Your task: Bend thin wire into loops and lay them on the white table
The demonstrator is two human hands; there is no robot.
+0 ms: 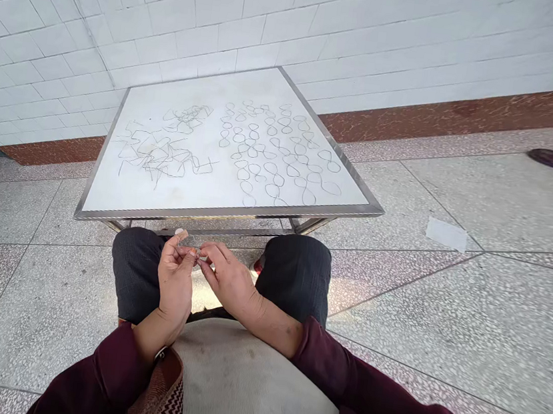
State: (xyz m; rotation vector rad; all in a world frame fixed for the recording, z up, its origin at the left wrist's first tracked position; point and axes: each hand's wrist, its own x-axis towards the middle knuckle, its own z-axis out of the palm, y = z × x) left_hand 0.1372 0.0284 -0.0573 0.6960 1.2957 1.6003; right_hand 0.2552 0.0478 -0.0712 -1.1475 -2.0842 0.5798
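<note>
Left hand (177, 283): pinched thin wire (193, 242) between knees (299, 270)
Right hand (231, 279): seemingly pinched it too
Wire step: likely shaping; next needed steady grip
White table (225, 213): looped wires (276, 179) right, angular wires (161, 159) left

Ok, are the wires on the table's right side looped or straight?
Looped: the wires curve into rounded rings, many paired like figure-eights.

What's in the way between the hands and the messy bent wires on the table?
Just the table's near metal edge, then a strip of white tabletop. Nothing else visible stands between the left hand or right hand and the messy bent wires.
</note>
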